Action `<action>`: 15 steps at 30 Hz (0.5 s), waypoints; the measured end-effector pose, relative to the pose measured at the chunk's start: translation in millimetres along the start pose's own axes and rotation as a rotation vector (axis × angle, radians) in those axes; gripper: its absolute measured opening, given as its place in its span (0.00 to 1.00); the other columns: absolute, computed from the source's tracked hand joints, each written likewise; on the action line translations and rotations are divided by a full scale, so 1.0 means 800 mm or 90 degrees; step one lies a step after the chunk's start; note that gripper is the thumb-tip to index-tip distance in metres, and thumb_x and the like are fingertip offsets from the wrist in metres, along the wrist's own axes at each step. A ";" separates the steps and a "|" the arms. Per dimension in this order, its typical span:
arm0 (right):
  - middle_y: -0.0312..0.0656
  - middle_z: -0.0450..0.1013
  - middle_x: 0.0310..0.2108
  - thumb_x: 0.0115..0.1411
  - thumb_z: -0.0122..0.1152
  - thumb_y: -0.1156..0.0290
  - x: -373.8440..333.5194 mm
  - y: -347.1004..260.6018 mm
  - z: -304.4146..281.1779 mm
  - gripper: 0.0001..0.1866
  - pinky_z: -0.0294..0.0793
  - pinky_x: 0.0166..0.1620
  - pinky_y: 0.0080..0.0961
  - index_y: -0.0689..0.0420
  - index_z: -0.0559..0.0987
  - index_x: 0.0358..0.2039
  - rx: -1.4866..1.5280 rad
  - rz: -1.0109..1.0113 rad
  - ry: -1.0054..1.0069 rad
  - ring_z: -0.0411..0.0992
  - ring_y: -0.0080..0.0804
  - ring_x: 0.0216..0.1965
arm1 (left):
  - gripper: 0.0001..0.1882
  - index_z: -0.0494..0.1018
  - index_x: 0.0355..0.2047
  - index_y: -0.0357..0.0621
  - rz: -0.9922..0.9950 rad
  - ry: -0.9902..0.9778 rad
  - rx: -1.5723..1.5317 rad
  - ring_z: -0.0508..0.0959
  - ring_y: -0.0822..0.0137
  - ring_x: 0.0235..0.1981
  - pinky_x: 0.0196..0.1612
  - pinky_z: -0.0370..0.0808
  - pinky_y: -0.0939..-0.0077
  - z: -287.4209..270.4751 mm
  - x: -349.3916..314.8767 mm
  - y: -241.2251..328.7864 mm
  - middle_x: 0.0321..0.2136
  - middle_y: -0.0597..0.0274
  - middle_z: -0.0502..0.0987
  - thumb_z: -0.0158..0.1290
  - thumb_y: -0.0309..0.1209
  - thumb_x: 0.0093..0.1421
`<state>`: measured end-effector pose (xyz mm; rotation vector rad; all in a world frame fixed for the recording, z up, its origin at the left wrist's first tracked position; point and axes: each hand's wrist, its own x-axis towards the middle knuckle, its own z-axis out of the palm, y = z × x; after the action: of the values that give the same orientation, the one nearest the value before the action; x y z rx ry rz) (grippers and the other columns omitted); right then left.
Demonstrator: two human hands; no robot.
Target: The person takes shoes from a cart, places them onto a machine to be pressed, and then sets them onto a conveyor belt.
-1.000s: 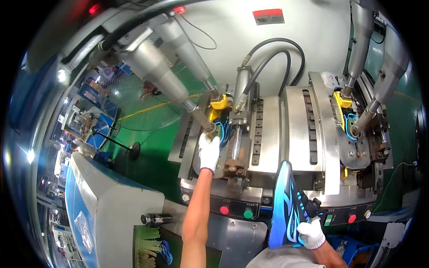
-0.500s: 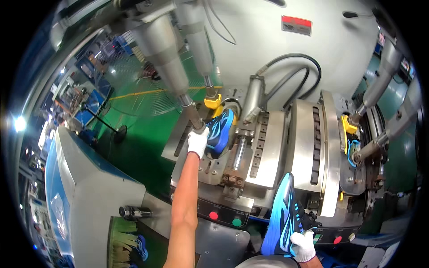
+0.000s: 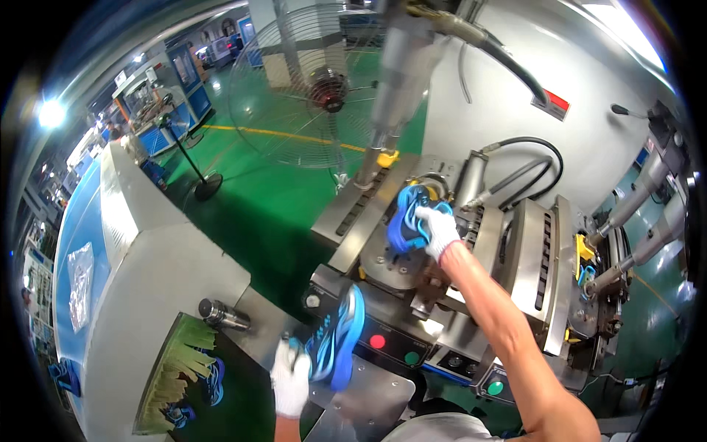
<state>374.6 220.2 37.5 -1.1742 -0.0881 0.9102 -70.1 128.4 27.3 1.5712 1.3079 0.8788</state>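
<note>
My left hand (image 3: 291,379), in a white glove, grips a black and blue sneaker (image 3: 342,340) near its collar. That sneaker hangs toe up in front of the machine's control panel, its blue sole turned right. My right hand (image 3: 440,230), gloved too, is closed on the upper of a second blue sneaker (image 3: 403,227) at the machine's left station (image 3: 390,274). Fingers and glove hide part of this shoe, and I cannot tell how firmly it sits there. Beside it, a metal press rod (image 3: 366,177) ends apart from the shoe.
The panel carries a red button (image 3: 378,341) and green buttons. To the right stand steel blocks (image 3: 532,250) and another station with press rods (image 3: 618,269). A metal flask (image 3: 223,314) lies on a ledge. Sneakers (image 3: 213,381) show behind a fringed opening. A fan (image 3: 328,88) stands behind.
My left hand has left the station's press rod and now holds a sneaker lower down. My right hand has come from lower right to the left station. The view has turned left.
</note>
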 end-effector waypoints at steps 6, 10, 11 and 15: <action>0.53 0.81 0.40 0.53 0.60 0.67 0.243 0.101 -0.073 0.14 0.78 0.43 0.40 0.59 0.82 0.39 -0.866 -0.427 0.458 0.80 0.51 0.38 | 0.34 0.55 0.72 0.34 -0.146 -0.032 0.233 0.72 0.56 0.66 0.67 0.67 0.65 -0.062 -0.180 -0.158 0.65 0.44 0.71 0.52 0.33 0.71; 0.55 0.81 0.37 0.51 0.61 0.60 0.228 0.105 -0.019 0.16 0.78 0.47 0.42 0.58 0.85 0.35 -0.880 -0.253 0.287 0.80 0.52 0.41 | 0.35 0.56 0.72 0.36 -0.347 0.133 0.266 0.78 0.54 0.59 0.62 0.73 0.63 -0.060 -0.304 -0.189 0.60 0.45 0.76 0.55 0.31 0.68; 0.53 0.81 0.37 0.52 0.60 0.60 0.228 0.089 -0.021 0.16 0.78 0.46 0.42 0.57 0.85 0.35 -1.004 -0.224 0.157 0.80 0.52 0.41 | 0.36 0.56 0.72 0.38 -0.412 0.125 0.314 0.79 0.52 0.57 0.60 0.74 0.61 -0.048 -0.323 -0.190 0.59 0.44 0.76 0.56 0.33 0.67; 0.48 0.81 0.39 0.59 0.61 0.61 0.199 0.035 -0.046 0.13 0.77 0.46 0.43 0.54 0.86 0.37 -1.273 -0.393 -0.125 0.79 0.48 0.41 | 0.46 0.63 0.67 0.42 -0.408 0.130 0.327 0.80 0.48 0.55 0.62 0.68 0.54 -0.007 -0.385 -0.266 0.56 0.49 0.78 0.71 0.41 0.51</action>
<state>481.8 298.7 -62.2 -2.5611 -1.7232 0.0871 -210.1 -161.6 -163.7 1.2951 2.1456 0.3093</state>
